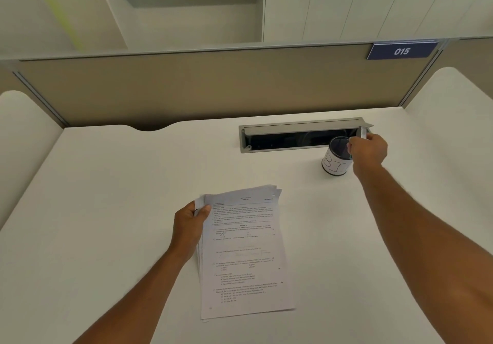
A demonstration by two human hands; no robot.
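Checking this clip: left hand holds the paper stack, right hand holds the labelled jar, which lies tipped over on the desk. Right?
Not quite. The jar stands upright on the desk, as the head view shows. The rest holds.

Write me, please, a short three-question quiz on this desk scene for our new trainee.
1. Fill in: the blue number sign reads ___.
2. True or false: the left hand grips the stack of printed sheets at its left edge.
3. Which thing does the right hand grip at the rim?
A) the stack of printed sheets
B) the labelled container
C) the blue number sign
Key: 1. 015; 2. true; 3. B.
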